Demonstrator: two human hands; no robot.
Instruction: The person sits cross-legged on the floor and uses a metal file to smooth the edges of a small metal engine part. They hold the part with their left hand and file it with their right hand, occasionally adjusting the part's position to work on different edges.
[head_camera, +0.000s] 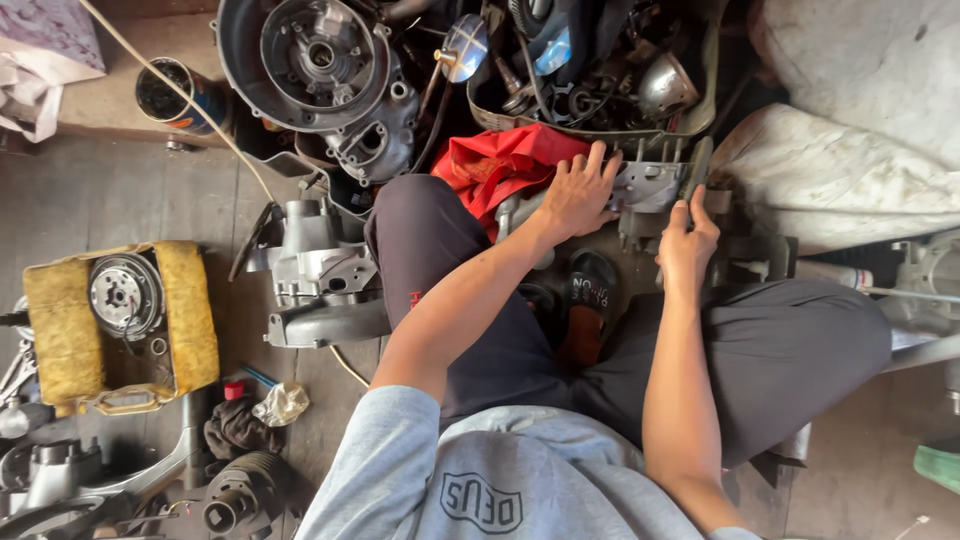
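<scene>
Two hands on one grey metal engine casing (650, 190), which lies on the floor between the knees. Left hand (580, 195): fingers spread, pressed flat on the casing's left side. Right hand (688, 240): closed around its right edge. Red cloth (500, 165) just left of the casing.

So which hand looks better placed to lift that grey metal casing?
Probably the right hand: its fingers already wrap the grey casing's edge, while the left hand only lies flat on top.
</scene>
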